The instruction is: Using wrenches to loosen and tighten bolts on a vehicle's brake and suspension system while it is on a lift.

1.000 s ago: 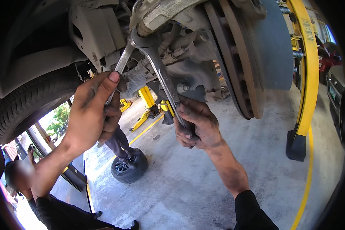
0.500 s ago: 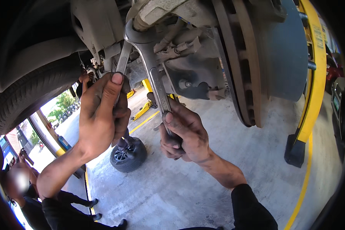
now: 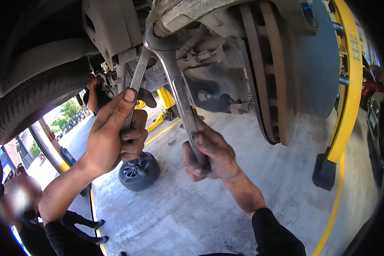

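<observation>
My grimy left hand (image 3: 111,132) is closed round a slim steel wrench (image 3: 138,73) that rises toward a metal suspension part (image 3: 184,14) under the raised vehicle. In my right hand (image 3: 210,155) is a larger steel wrench (image 3: 176,82), held near its lower end; its wide head sits against that part, close beside the smaller wrench's top, which is partly hidden behind it. To the right of both hangs a rusty brake disc (image 3: 266,77). Dark grime covers the fingers of both hands.
A yellow lift post (image 3: 347,111) stands right, a tyre (image 3: 34,96) hangs upper left. A wheel (image 3: 138,181) lies on the concrete floor (image 3: 200,213). Co-workers (image 3: 21,226) are at lower left; another person's arm (image 3: 92,96) reaches under the vehicle. Yellow lift arms (image 3: 158,121) are behind.
Both my hands have shifted slightly, the right a little left and down, still holding the wrenches. Co-workers have moved at lower left, and an arm now shows beneath the vehicle behind my left hand.
</observation>
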